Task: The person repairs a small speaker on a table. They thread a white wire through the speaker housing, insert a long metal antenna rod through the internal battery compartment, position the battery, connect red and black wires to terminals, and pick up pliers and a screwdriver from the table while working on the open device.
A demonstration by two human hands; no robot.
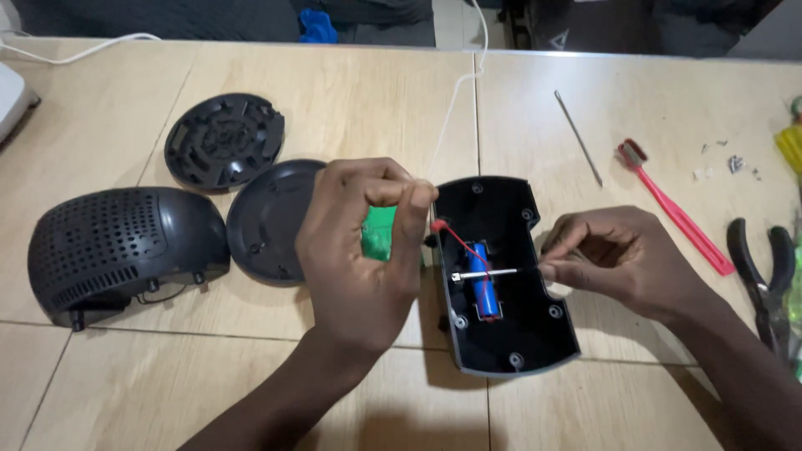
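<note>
A: Head view, left side. What does the left hand hold?

B: Its fingers are curled shut, thumb against forefinger, pinching a thin white wire that runs up from the fingertips and away across the wooden table. A green circuit board shows in the gap under the same fingers; whether they grip it cannot be told

A: And the right hand?

B: Fingers closed round the end of a slim metal tool. The shaft lies level, pointing from the fingertips toward the left hand

A: Where does its tip rest?

B: Inside the open black housing, which lies between the two hands. The shaft crosses a blue battery cell seated upright in the middle of the shell. A red wire runs from the cell up toward the left fingertips

A: Objects beyond the left fingers?

B: A round black cover touches the hand's outer edge; a black perforated disc lies above it and a black mesh grille farther out

A: Beyond the right fingers?

B: A red brush just above the wrist, a thin metal rod above the knuckles, black pliers outermost
</note>
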